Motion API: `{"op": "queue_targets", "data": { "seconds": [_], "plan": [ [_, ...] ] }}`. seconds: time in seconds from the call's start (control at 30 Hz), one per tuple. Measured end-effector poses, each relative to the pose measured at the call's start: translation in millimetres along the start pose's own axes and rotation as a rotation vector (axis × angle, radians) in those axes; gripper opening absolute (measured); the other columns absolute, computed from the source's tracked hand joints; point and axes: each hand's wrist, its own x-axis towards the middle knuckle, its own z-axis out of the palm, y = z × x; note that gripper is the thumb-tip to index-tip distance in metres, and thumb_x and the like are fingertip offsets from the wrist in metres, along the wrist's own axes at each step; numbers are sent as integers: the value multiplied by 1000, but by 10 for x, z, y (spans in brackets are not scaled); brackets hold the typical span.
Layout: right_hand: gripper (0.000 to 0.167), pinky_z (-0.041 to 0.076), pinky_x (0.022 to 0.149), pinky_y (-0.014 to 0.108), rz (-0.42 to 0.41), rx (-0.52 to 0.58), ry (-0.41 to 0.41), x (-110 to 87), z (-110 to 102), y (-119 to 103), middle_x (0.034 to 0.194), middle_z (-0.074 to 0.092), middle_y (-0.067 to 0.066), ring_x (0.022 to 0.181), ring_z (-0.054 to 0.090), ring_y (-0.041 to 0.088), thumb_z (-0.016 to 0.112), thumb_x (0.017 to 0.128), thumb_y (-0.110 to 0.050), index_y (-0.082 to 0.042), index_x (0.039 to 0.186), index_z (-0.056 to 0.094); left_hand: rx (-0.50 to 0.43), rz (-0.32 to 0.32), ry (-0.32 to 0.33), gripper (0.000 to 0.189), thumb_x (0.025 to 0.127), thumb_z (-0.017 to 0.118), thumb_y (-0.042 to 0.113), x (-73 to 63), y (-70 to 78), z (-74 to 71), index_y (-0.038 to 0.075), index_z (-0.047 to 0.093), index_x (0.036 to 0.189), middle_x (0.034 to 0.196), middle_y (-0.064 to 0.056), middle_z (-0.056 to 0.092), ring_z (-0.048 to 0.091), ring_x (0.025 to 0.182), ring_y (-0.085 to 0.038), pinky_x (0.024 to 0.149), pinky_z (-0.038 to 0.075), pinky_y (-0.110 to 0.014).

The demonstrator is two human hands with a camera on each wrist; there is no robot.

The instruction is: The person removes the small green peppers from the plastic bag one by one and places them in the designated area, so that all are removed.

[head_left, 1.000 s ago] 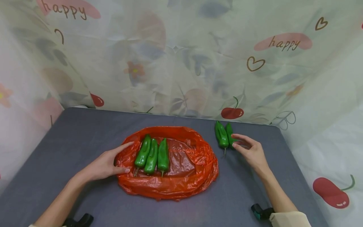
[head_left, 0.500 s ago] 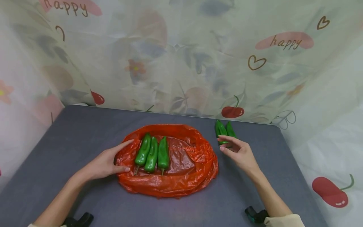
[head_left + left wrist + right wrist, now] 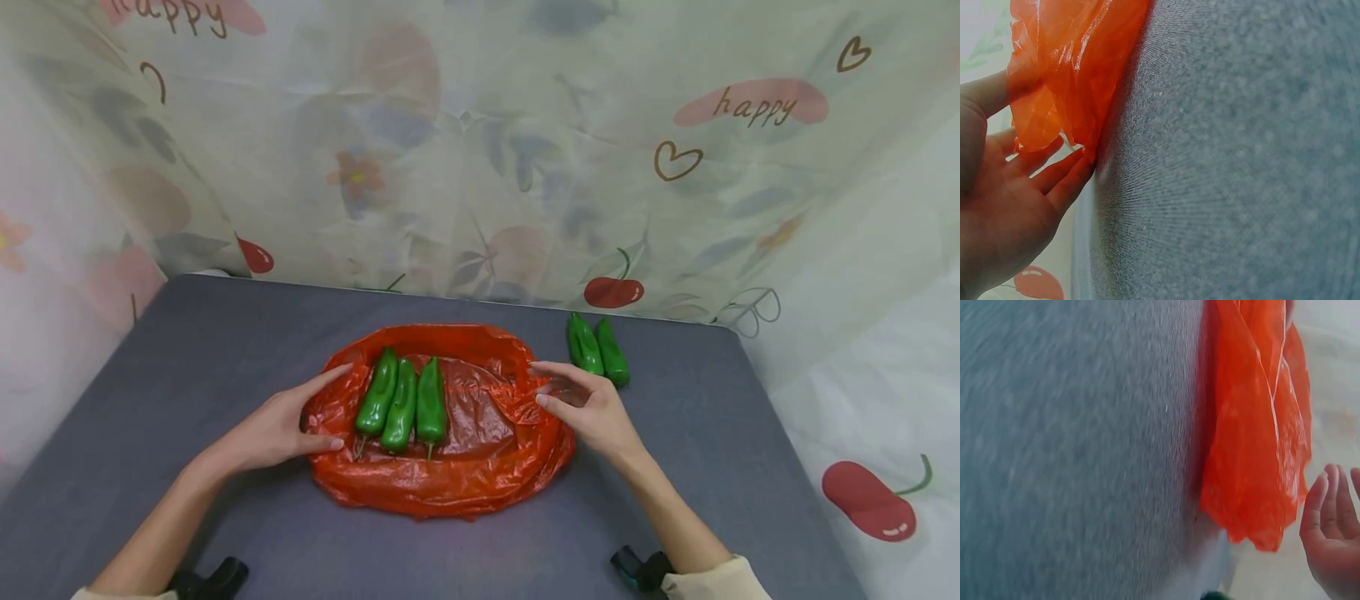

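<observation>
A red plastic bag (image 3: 442, 492) lies spread open on the grey table, its rim rolled outward. Three green peppers (image 3: 431, 404) rest side by side in its left half. My left hand (image 3: 273, 429) holds the bag's left edge, thumb and index finger lying over the rim; in the left wrist view the thumb passes behind the thin plastic and the other fingers touch its outside. My right hand (image 3: 592, 412) hovers at the bag's right rim, fingers loosely bent and apart, holding nothing. In the right wrist view it hangs beside the plastic.
Two more green peppers (image 3: 613, 354) lie on the table (image 3: 247, 333) beyond my right hand, near the far edge. A patterned cloth (image 3: 465, 167) hangs behind the table and along both sides. Dark straps with small devices (image 3: 641, 571) sit on both wrists.
My right hand has moved left from beside the two far peppers to the bag's right rim, empty throughout. The left hand and the bag have stayed in place.
</observation>
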Motion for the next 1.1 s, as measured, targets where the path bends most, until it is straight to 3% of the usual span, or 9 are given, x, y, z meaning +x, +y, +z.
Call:
{"op": "queue_targets", "data": {
  "seconds": [0.37, 0.53, 0.77, 1.1],
  "plan": [
    [38, 57, 79, 32, -17, -11, -5, 17, 301, -66, 126, 65, 12, 103, 65, 29, 72, 92, -11, -10, 129, 66, -25, 6, -10, 94, 83, 81, 36, 10, 5, 1, 18, 27, 158, 147, -22, 45, 55, 120, -33, 96, 47, -54],
    [40, 56, 77, 29, 4, 5, -33, 31, 474, -46, 128, 64, 16, 101, 67, 33, 73, 91, -9, -10, 130, 66, -12, 6, -8, 94, 83, 81, 36, -8, -6, -8, 17, 26, 158, 147, -22, 45, 55, 121, -33, 96, 47, -54],
    [43, 56, 76, 27, 61, 57, -90, 36, 668, -17, 133, 60, 11, 102, 69, 33, 73, 90, -9, -7, 132, 64, -10, -4, -26, 95, 83, 81, 38, -2, 5, 8, 19, 25, 159, 148, -22, 44, 54, 123, -33, 97, 46, -53],
    [44, 56, 79, 30, 49, 24, -133, 124, 916, -20, 129, 63, 15, 100, 70, 31, 76, 88, -7, -9, 131, 65, -14, -10, -35, 95, 84, 80, 35, 2, -14, 17, 20, 24, 159, 149, -21, 43, 54, 123, -32, 97, 46, -53]
  ]
}}
